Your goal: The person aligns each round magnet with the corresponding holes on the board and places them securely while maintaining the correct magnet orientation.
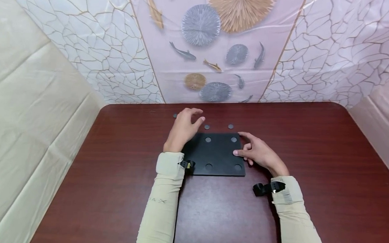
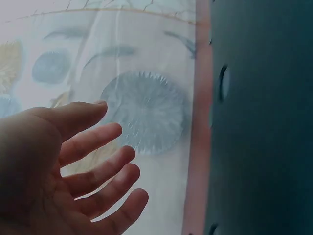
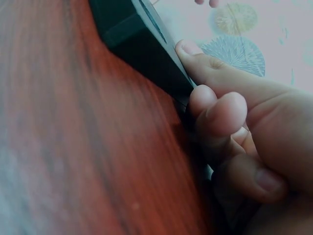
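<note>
A flat black board (image 1: 220, 154) with round recesses lies on the table. My right hand (image 1: 259, 152) holds its right edge, with the thumb on the top face and the other fingers along the side. In the right wrist view, the thumb (image 3: 210, 66) presses the board (image 3: 142, 44) near its edge. My left hand (image 1: 183, 126) hovers over the board's far left corner, its fingers relaxed and apart with nothing between them. Beyond the board lie small dark discs: one (image 1: 207, 127) near the left thumb, another (image 1: 230, 126) to the right, a third (image 1: 175, 115) beside the left hand.
The dark red wooden table (image 1: 115, 176) reaches back to a patterned curtain (image 1: 215, 65). Pale fabric (image 1: 31, 94) hangs along the left side. Both wrists wear straps with small black cameras, the right one (image 1: 259, 190) close to the table.
</note>
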Demonstrator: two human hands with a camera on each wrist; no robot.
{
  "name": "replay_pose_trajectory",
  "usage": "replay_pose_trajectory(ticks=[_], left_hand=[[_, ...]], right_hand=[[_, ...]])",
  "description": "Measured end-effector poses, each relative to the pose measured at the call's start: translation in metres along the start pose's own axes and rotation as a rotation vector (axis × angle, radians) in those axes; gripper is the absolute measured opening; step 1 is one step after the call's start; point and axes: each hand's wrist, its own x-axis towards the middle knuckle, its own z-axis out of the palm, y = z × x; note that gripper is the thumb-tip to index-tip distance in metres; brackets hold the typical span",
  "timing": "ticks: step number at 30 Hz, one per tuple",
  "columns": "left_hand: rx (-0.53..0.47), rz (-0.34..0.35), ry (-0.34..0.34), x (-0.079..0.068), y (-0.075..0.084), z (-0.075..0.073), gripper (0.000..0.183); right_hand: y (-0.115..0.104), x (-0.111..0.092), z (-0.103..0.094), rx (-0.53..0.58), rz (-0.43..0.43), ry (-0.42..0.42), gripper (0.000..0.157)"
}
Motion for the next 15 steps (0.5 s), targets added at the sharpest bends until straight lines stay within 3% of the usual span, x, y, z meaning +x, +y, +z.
replay_pose_trajectory(ticks=[7,15], left_hand=[[0.032,-0.023,-0.035,0.008,-0.019,-0.022,0.039],[0.066,-0.058,-0.039,0.018,-0.046,-0.035,0.034]], right_hand=[[-0.001,0.001,-0.001,0.009,-0.011,0.007,0.086],[0.002,0.001,0.000,0.012,-0.005,-0.001,0.085]])
